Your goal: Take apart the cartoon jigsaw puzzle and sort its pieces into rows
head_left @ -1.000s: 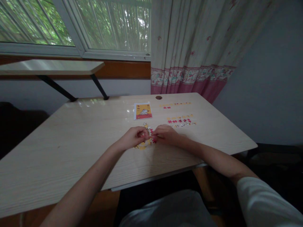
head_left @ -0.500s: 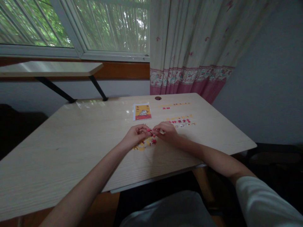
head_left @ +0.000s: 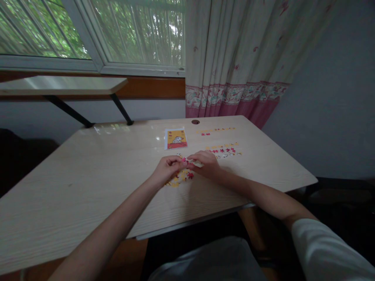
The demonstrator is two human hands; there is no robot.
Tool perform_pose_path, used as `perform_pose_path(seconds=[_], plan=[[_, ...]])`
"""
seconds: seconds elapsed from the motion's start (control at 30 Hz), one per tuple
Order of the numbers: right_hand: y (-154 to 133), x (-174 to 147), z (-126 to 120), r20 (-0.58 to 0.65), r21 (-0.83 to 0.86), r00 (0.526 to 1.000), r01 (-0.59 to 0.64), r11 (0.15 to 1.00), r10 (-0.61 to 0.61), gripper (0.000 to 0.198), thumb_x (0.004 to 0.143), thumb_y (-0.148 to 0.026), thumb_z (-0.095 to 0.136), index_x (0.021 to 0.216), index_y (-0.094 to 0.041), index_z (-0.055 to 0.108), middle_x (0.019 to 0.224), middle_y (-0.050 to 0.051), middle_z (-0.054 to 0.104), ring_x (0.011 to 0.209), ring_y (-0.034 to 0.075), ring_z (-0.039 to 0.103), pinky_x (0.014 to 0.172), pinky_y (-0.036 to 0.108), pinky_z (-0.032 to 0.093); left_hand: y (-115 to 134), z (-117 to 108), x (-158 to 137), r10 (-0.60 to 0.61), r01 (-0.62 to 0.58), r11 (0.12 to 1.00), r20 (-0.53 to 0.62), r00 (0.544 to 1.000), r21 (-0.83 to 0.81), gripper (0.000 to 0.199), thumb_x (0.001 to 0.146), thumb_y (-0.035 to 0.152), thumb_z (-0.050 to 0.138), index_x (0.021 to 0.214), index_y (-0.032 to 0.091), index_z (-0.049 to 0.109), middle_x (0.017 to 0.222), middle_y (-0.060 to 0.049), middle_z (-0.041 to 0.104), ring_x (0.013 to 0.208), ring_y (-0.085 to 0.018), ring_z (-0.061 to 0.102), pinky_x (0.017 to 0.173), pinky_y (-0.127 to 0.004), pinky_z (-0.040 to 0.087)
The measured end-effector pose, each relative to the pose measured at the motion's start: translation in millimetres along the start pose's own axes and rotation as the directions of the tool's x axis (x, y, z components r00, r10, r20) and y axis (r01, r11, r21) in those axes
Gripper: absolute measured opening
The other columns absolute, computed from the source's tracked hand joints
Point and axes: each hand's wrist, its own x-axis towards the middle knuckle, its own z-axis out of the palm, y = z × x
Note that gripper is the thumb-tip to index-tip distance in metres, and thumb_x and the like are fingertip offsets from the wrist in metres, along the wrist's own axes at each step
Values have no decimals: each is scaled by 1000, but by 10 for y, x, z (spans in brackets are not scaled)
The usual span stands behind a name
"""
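Over the table, my left hand (head_left: 167,168) is closed, pinching a small red jigsaw puzzle piece (head_left: 184,159) between thumb and fingers. My right hand (head_left: 206,163) meets it from the other side, its thumb and index fingertips at the piece's right edge; the exact contact is too small to make out. Below the hands lies a loose heap of yellow puzzle pieces (head_left: 175,183) with a red piece (head_left: 190,175) at its right. A few pale pieces (head_left: 179,155) show just behind my left fingers. Part of the heap is hidden by my hands.
A picture card (head_left: 177,139) with a white animal on yellow and red lies behind my hands. To the right are rows of red pieces (head_left: 224,150), yellow pieces (head_left: 225,129) and whitish pieces (head_left: 228,155). A raised shelf (head_left: 61,84) stands at the table's (head_left: 88,187) back left.
My right thumb and index finger have spread a little apart at the red piece. The piece has turned slightly in my fingers. Both arms stay almost where they were.
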Motion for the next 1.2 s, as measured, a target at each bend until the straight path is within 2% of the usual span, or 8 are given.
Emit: perform_pose_path(seconds=[0.27, 0.6, 0.73, 0.83, 0.93, 1.03, 1.1, 1.2], plan=[[-12, 4, -4, 14, -3, 997, 81, 997, -81, 21, 83, -39, 55, 83, -22, 66, 76, 3, 69, 70, 13, 61, 63, 26, 39, -72, -43, 48, 33, -36, 997, 30, 999, 73, 24, 59, 35, 75, 68, 15, 65, 49, 1, 56, 45, -10, 50, 39, -20, 33], [69, 2, -24, -77, -22, 984, 158, 987, -159, 19, 82, -36, 57, 90, -21, 66, 76, 2, 68, 70, 12, 61, 64, 25, 39, 14, -36, 17, 21, -20, 998, -27, 999, 64, 24, 61, 37, 72, 66, 14, 65, 51, 1, 56, 44, -8, 45, 41, -19, 36], [127, 34, -53, -87, -27, 975, 205, 978, -207, 18, 82, -35, 59, 90, -21, 67, 75, 2, 69, 69, 11, 61, 62, 26, 39, 16, -38, 23, 33, -31, 993, -19, 999, 115, 28, 63, 41, 70, 70, 14, 66, 55, 0, 58, 46, -9, 47, 43, -21, 38], [237, 81, -156, -106, -71, 975, 187, 980, -194, 18, 83, -34, 59, 91, -21, 68, 74, 2, 69, 68, 12, 61, 62, 26, 40, -10, -110, 35, 84, -73, 974, -42, 996, 213, 34, 66, 45, 67, 78, 13, 67, 64, -4, 64, 50, -10, 50, 47, -23, 39], [401, 111, -301, -108, -81, 984, 135, 988, -143, 20, 84, -34, 58, 93, -20, 68, 79, 5, 69, 73, 13, 62, 66, 27, 44, -4, -265, 30, 177, -117, 875, -85, 981, 470, 33, 72, 44, 60, 82, 14, 68, 67, -5, 65, 51, -11, 50, 48, -23, 37], [550, 112, -417, -158, -50, 985, 66, 997, -73, 21, 84, -35, 57, 95, -19, 67, 84, 6, 69, 73, 13, 61, 68, 26, 47, 56, -470, 13, 279, -176, 615, -3, 960, 769, 27, 78, 39, 53, 84, 17, 69, 69, -4, 65, 57, -13, 51, 53, -24, 37], [612, 108, -455, -193, -36, 981, 25, 999, -32, 22, 84, -35, 58, 97, -20, 67, 85, 5, 68, 71, 12, 60, 67, 26, 48, 99, -598, 9, 284, -192, 475, 56, 957, 859, 27, 80, 37, 50, 86, 18, 68, 71, -5, 65, 60, -14, 52, 55, -25, 37], [644, 107, -469, -224, -24, 974, 12, 1000, -17, 21, 83, -34, 59, 97, -21, 67, 85, 4, 68, 69, 12, 59, 66, 25, 49, 130, -727, 21, 274, -186, 364, 86, 958, 913, 30, 83, 37, 45, 87, 17, 67, 74, -6, 66, 61, -15, 53, 56, -26, 37]])
